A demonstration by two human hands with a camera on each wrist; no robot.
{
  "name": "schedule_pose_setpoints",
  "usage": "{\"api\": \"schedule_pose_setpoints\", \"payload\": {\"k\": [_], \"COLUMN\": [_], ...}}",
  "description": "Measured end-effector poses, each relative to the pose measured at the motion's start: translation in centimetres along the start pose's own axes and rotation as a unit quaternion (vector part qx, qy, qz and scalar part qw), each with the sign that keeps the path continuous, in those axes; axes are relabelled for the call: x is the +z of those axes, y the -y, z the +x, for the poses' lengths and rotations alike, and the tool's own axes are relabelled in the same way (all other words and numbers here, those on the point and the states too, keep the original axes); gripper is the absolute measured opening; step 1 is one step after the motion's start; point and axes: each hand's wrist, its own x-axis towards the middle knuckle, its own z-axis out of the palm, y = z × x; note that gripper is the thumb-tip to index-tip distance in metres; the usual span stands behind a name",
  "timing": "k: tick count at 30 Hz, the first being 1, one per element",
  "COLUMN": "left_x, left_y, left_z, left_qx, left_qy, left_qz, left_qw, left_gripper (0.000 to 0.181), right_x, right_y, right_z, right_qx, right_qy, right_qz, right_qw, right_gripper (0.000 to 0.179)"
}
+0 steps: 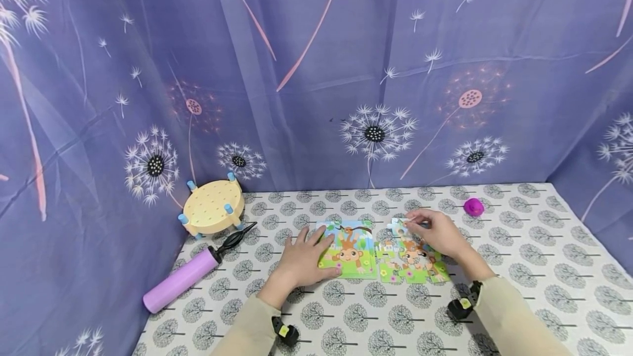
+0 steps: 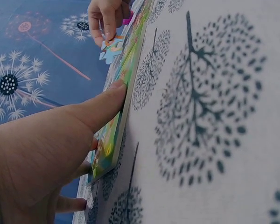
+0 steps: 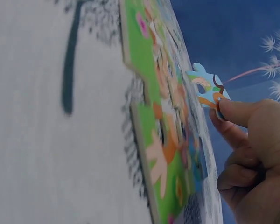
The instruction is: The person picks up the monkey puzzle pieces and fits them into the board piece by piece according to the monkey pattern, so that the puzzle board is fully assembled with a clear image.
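My left hand (image 1: 303, 261) rests with spread, straight fingers on the left side of a monkey picture board (image 1: 348, 262). In the left wrist view its thumb lies on the edge of the board (image 2: 113, 140). My right hand (image 1: 440, 233) pinches a light-blue jigsaw puzzle piece (image 3: 206, 86) between thumb and fingers, tilted up off the table. Below that hand, joined and loose puzzle pieces (image 1: 407, 274) lie beside the board, showing a monkey on green grass. Part of these pieces is hidden by the right hand.
A purple hand pump (image 1: 183, 283) with a black end lies at the left. Behind it a yellow toy stool (image 1: 214, 207) with blue-tipped legs leans by the curtain (image 1: 296, 125). A small magenta object (image 1: 473, 207) sits at the back right of the tree-print tablecloth (image 1: 356, 315).
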Motion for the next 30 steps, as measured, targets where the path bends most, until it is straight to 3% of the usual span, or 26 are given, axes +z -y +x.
{"api": "schedule_pose_setpoints", "payload": {"k": [7,14,22,30], "left_x": [0.3,0.3,0.3,0.4], "left_y": [0.1,0.1,0.2,0.2], "left_z": [0.1,-0.1,0.0,0.1], "left_qx": [-0.001,-0.003,-0.006,-0.013], "left_qy": [-0.003,-0.01,-0.014,-0.009], "left_qz": [0.003,-0.008,-0.007,-0.013], "left_qw": [1.0,0.9999,0.9999,0.9998], "left_gripper": [0.089,0.088,0.093,0.096], "right_x": [1.2,3.8,6.8,8.9], "right_y": [1.6,3.1,4.8,6.2], "right_z": [0.5,1.3,2.4,3.3], "right_qx": [-0.007,-0.004,-0.002,0.004], "right_qy": [-0.006,-0.006,0.03,0.041], "right_qz": [0.024,0.038,0.063,0.044], "right_qw": [0.9997,0.9992,0.9975,0.9982], "right_gripper": [0.029,0.027,0.023,0.026]}}
